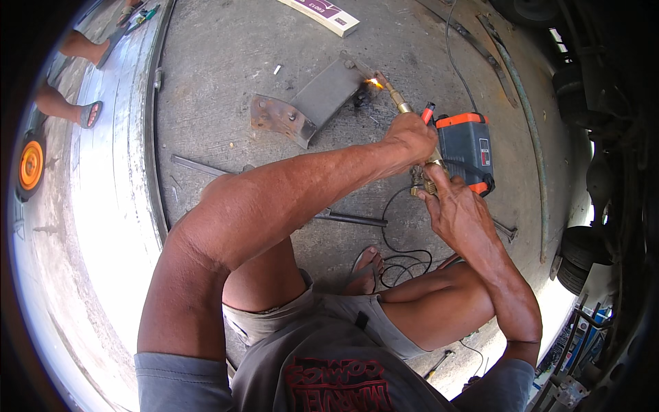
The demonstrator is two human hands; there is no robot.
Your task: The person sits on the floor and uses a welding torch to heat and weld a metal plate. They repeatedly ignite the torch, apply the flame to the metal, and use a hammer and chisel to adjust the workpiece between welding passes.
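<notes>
A brass gas torch (400, 101) runs between my two hands, an orange flame (374, 82) at its tip. My left hand (413, 136) is wrapped round the torch's shaft. Behind it, my right hand (456, 204) is closed on the valve end, thumb and forefinger at the brass fittings. The flame plays near the far right end of a dark steel bracket (328, 93), which lies on the concrete with a rusty, bolt-holed flange at its left. A red piece with a dark end (428, 112) sticks up beside my left hand; whether I hold it cannot be told.
An orange-and-black portable welding machine (465, 147) stands right of my hands, its cable (449, 51) running away. A purple-and-white box (322, 15) lies at the far edge. Steel bars (353, 219) and a hose (386, 237) lie nearby. Another person's feet (89, 113) are at the left.
</notes>
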